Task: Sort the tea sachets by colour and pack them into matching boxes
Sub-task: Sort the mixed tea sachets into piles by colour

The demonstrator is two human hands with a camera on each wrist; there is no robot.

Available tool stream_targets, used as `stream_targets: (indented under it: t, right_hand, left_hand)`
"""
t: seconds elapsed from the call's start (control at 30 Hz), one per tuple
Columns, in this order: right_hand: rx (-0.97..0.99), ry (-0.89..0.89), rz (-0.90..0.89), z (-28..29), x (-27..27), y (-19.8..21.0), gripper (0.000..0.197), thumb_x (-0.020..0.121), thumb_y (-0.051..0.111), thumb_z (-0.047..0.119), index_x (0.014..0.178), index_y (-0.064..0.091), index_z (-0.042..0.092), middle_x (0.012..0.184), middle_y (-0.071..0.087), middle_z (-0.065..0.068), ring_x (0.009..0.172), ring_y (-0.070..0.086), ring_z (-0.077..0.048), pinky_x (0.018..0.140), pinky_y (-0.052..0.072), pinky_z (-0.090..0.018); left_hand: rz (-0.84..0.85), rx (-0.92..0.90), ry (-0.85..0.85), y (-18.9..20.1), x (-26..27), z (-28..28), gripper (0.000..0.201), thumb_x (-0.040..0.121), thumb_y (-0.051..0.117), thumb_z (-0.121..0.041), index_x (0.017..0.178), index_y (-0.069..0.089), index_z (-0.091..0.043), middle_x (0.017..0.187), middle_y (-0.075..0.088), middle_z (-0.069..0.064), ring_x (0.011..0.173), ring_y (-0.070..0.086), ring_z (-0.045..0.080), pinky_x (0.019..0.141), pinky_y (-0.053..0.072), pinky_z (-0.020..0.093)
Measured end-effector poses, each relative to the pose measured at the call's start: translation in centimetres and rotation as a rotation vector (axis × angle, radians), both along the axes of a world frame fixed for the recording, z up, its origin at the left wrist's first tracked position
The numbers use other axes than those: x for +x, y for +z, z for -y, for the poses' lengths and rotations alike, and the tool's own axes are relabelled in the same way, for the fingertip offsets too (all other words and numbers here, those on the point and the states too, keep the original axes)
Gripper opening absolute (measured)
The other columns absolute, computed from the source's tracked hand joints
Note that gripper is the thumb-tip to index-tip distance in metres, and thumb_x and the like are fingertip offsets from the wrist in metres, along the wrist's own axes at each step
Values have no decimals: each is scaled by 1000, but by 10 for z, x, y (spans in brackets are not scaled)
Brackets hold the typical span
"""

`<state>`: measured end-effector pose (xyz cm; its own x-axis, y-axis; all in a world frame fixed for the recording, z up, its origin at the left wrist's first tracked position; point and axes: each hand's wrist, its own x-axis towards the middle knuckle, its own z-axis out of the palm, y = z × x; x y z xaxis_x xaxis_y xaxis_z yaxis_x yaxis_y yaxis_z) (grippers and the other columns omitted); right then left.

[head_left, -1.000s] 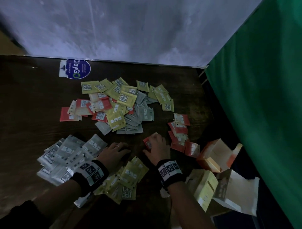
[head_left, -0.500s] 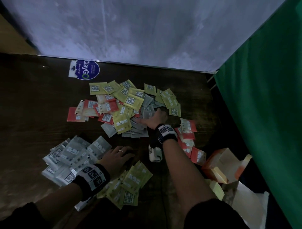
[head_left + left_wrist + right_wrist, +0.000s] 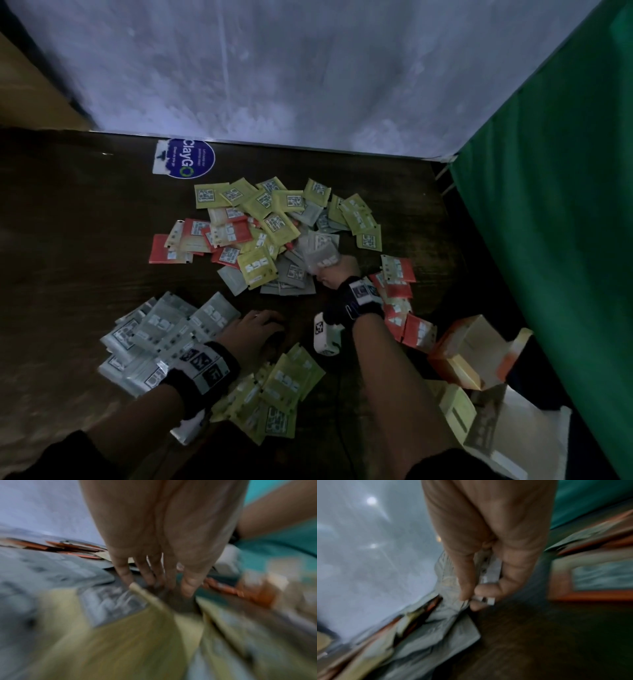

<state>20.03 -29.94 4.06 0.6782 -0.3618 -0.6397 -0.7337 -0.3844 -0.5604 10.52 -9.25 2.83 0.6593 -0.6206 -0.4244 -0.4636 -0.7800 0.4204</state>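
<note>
Three sorted groups of tea sachets lie round your hands on the dark wooden table (image 3: 68,260): grey sachets (image 3: 161,335) at your near left, yellow-green sachets (image 3: 284,387) just below your left hand, and red sachets (image 3: 399,298) to the right of your right wrist. Beyond them sits the mixed heap (image 3: 263,233), still holding red, yellow-green and grey pieces together.

Your right hand (image 3: 339,274) is at the near right edge of that heap, and its fingers (image 3: 464,574) and thumb pinch a small bunch of grey sachets, the held sachets (image 3: 320,255), which stand up from the heap.

Your left hand (image 3: 253,330) lies palm down on the table between the grey and yellow-green groups; its fingers (image 3: 149,573) are fairly straight, slightly parted, with their tips on the wood, and they hold nothing.

Near your right forearm stand the open boxes: an orange box (image 3: 469,353), and closer to you a yellow box (image 3: 457,407) beside a pale box (image 3: 520,435), flaps up. A blue round sticker (image 3: 191,159) is stuck at the table's far edge, below the white backdrop (image 3: 308,68); a green curtain (image 3: 565,205) hangs at the right.
</note>
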Motion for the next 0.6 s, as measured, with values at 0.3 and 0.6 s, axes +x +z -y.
stream_targets:
  t: [0.3, 0.6]
  right_hand:
    - [280, 267, 153, 5, -69, 41, 19, 75, 74, -1, 91, 68, 8, 81, 68, -7, 68, 62, -12, 61, 52, -27]
    - [233, 273, 33, -16, -76, 31, 63, 71, 83, 14, 119, 43, 11, 112, 57, -8, 97, 58, -19, 81, 52, -36]
  left_hand:
    - [-348, -704, 739, 53, 36, 31, 102, 68, 76, -45, 145, 17, -15, 130, 42, -9, 119, 46, 11, 98, 44, 32]
    - [-65, -499, 767, 54, 25, -6, 59, 86, 65, -12, 137, 35, -10, 96, 60, 8, 77, 59, 18, 60, 45, 20]
